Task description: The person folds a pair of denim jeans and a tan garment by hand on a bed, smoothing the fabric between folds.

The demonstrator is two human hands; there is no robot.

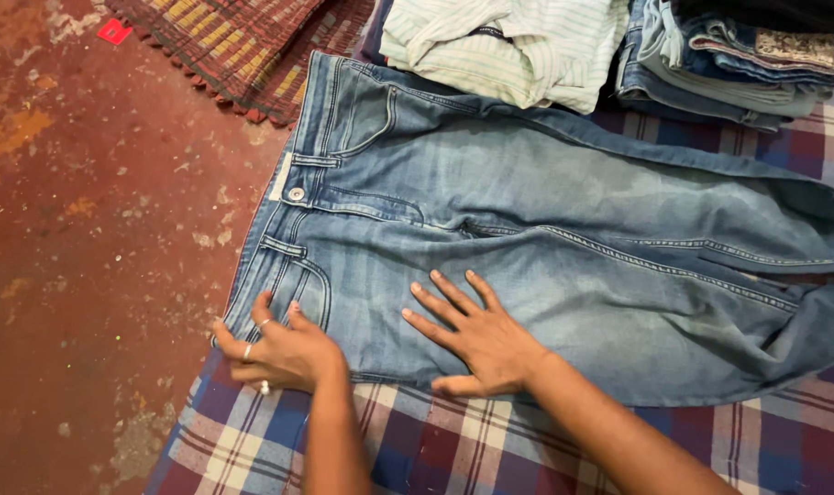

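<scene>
Left hand pinches the jeans waistband, lower left; right hand lies flat, fingers spread, mid-smoothing, I judge; folding needs both.

A: Where could a hand pass?

B: Over the bare red-brown concrete floor on the left, and along the checked blue-and-red cloth near the bottom edge.

A: What blocks the far side?

B: A folded pale striped shirt, a stack of folded denim jeans, and a red-and-yellow woven mat.
</scene>
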